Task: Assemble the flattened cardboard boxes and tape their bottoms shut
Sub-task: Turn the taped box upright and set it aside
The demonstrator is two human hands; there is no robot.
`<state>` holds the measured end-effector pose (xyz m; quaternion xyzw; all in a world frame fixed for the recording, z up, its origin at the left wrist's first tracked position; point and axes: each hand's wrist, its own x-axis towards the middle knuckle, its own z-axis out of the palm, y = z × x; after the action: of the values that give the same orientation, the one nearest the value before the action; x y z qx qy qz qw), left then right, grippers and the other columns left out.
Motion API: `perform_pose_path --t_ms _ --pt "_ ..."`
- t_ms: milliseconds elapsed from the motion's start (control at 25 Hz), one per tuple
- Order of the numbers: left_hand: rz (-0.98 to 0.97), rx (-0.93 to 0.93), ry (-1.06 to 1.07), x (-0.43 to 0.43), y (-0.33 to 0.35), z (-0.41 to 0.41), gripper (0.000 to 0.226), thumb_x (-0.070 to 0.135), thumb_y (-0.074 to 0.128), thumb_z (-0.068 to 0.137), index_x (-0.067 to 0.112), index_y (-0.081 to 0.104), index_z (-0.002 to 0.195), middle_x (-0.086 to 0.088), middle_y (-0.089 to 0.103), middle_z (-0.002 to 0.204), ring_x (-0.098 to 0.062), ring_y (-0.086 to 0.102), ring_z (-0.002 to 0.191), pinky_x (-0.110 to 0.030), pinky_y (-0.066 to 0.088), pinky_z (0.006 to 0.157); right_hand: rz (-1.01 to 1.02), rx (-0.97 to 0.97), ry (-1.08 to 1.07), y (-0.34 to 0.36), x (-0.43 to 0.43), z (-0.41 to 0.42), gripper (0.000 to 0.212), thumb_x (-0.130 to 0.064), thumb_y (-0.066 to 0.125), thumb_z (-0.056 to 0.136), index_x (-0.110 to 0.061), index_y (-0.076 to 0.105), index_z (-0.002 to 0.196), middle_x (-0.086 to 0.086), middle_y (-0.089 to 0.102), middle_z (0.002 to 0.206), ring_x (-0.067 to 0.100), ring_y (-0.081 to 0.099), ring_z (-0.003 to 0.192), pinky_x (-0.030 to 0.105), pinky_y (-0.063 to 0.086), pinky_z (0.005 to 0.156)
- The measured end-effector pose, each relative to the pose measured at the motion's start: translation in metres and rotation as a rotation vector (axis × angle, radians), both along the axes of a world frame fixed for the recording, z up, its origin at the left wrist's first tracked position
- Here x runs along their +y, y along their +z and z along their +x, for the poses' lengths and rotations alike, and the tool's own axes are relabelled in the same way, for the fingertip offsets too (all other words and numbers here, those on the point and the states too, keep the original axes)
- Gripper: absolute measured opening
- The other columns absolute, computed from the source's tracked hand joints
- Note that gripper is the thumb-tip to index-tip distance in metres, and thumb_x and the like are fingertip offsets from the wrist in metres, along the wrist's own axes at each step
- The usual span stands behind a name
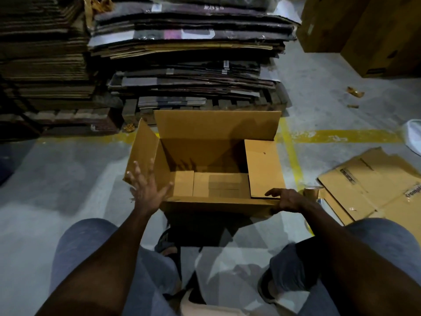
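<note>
On the floor before the knees stands an open box point(214, 126), flaps up. The left hand point(145, 190) is at its left flap, fingers spread; contact is unclear. The right hand point(288, 200) grips the near right corner, fingers curled over the rim. Tape point(312, 192) sits just beside that hand, against a flat carton point(373, 190).

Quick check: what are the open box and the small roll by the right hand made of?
The open box: brown cardboard, likely corrugated, matte, judging by creased flaps and raw-cut edges. The small roll beside the right hand: probably brown packing tape, slightly shiny; too dim to be sure.
</note>
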<state>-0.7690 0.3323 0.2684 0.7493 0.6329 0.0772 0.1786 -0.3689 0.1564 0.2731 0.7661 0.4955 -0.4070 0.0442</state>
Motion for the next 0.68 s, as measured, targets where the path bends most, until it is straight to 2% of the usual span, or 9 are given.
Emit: perform_pose_path --t_ms 80,160,280,360,440,520,560,640,680 --pt "0.015 -0.117 0.354 0.012 0.002 -0.002 0.093 0.045 0.061 0.087 0.026 -0.002 0.153 -0.016 -0.011 0.159 -0.045 -0.001 0.144 -0.069 0.024 0.106 0.009 -0.012 0.005 -0.002 0.002 0.0 0.066 -0.031 0.08 0.077 -0.028 0.052 0.137 0.006 0.052 0.142 0.023 0.054 0.124 0.026 0.042 0.094" --pt "-0.108 -0.373 0.649 0.032 0.005 -0.009 0.086 0.037 0.058 0.09 0.02 0.003 0.153 -0.018 0.005 0.158 -0.045 0.019 0.14 -0.061 0.029 0.108 0.035 -0.036 0.005 -0.005 0.002 0.001 0.063 -0.033 0.078 0.079 -0.028 0.052 0.137 0.006 0.054 0.14 0.023 0.056 0.122 0.028 0.043 0.095" --pt "-0.165 -0.656 0.803 0.049 0.004 -0.023 0.071 0.04 0.052 0.091 0.02 0.018 0.149 -0.016 0.042 0.143 -0.039 0.048 0.122 -0.053 0.04 0.102 0.073 -0.049 -0.021 -0.007 0.0 0.004 0.06 -0.038 0.077 0.079 -0.029 0.054 0.134 0.006 0.058 0.136 0.024 0.057 0.119 0.03 0.046 0.093" --pt "-0.142 -0.483 0.657 0.045 0.006 -0.019 0.051 0.043 0.044 0.093 0.026 0.036 0.141 -0.012 0.057 0.128 -0.035 0.055 0.111 -0.051 0.043 0.098 0.093 -0.053 -0.043 -0.008 0.002 0.005 0.059 -0.039 0.077 0.079 -0.029 0.056 0.133 0.006 0.06 0.133 0.024 0.059 0.115 0.031 0.048 0.091" --pt "-0.172 0.053 0.158 0.034 0.006 -0.004 0.039 0.048 0.034 0.097 0.031 0.055 0.125 -0.011 0.062 0.121 -0.033 0.056 0.11 -0.045 0.038 0.097 0.096 -0.061 -0.047 -0.007 0.006 0.006 0.059 -0.043 0.076 0.078 -0.029 0.056 0.132 0.005 0.061 0.133 0.024 0.061 0.11 0.033 0.051 0.088" --pt "-0.347 0.35 -0.226 0.021 0.008 0.017 0.044 0.059 0.031 0.095 0.037 0.058 0.122 -0.006 0.059 0.127 -0.029 0.052 0.116 -0.043 0.034 0.096 0.089 -0.112 -0.036 -0.005 0.009 0.005 0.062 -0.052 0.074 0.075 -0.033 0.056 0.131 0.001 0.062 0.131 0.024 0.061 0.108 0.036 0.052 0.087" --pt "-0.468 0.386 -0.338 0.016 0.007 0.022 0.049 0.066 0.033 0.092 0.039 0.056 0.125 -0.003 0.055 0.134 -0.028 0.049 0.121 -0.044 0.034 0.1 0.104 -0.185 -0.013 -0.004 0.01 0.005 0.063 -0.058 0.072 0.072 -0.036 0.056 0.129 -0.003 0.064 0.128 0.024 0.06 0.109 0.038 0.052 0.087" --pt "-0.674 0.236 -0.369 0.018 0.005 0.023 0.069 0.081 0.038 0.078 0.039 0.053 0.13 0.0 0.047 0.143 -0.027 0.044 0.127 -0.045 0.034 0.104 0.222 -0.377 0.04 -0.008 0.011 0.006 0.063 -0.07 0.063 0.067 -0.039 0.059 0.123 -0.012 0.069 0.114 0.023 0.059 0.108 0.04 0.048 0.086" --pt "-0.678 0.166 -0.394 0.024 0.003 0.022 0.082 0.089 0.038 0.069 0.037 0.053 0.132 0.0 0.047 0.143 -0.026 0.045 0.126 -0.043 0.037 0.102 0.308 -0.455 0.05 -0.011 0.012 0.007 0.064 -0.075 0.056 0.067 -0.038 0.062 0.118 -0.012 0.071 0.105 0.021 0.06 0.104 0.038 0.047 0.083"
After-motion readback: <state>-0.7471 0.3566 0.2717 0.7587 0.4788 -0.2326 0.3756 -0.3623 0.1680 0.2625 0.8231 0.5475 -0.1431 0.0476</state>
